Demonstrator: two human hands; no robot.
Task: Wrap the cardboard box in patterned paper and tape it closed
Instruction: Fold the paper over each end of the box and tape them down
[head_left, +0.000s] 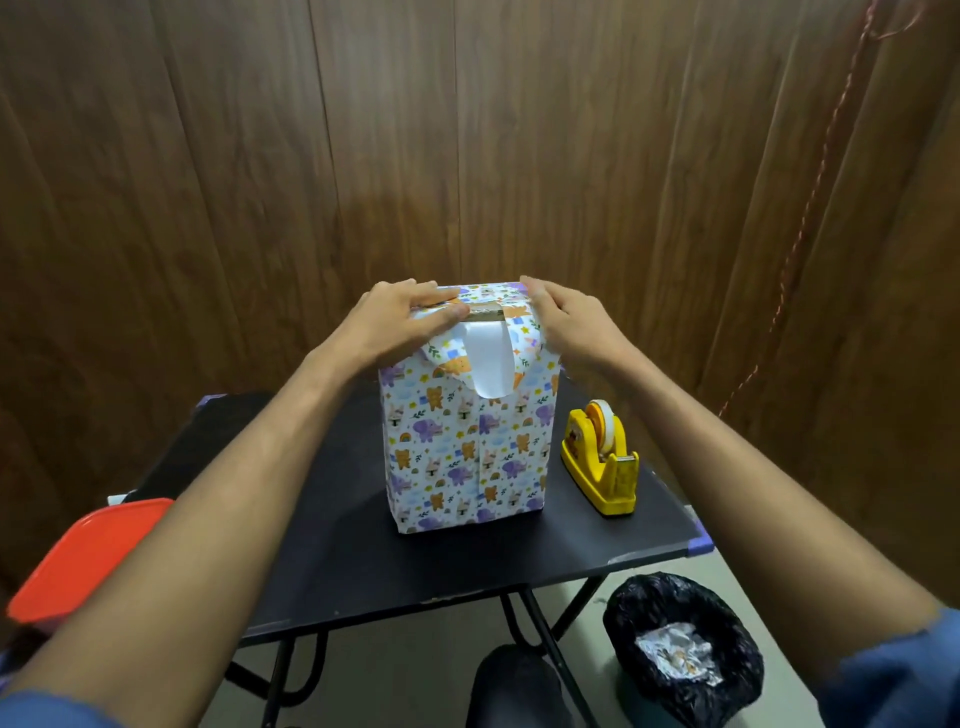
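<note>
dark wood-panelled wall (519, 130) at 12 o'clock; black folding counter (363, 561) on pale floor (779, 566); lined bin (680, 649) at 5 o'clock.

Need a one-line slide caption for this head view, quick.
Both hands, left hand and right hand, press paper flaps onto the standing wrapped box; tape dispenser waits beside it.

**Count from my feed**

I count one wrapped box (467, 447), one yellow tape dispenser (602, 462) carrying one tape roll (602, 423), one black table (363, 545), one red lid (83, 556) and one bin (680, 649) lined with a black bag. Two hands: left hand (400, 322), right hand (569, 325).
</note>
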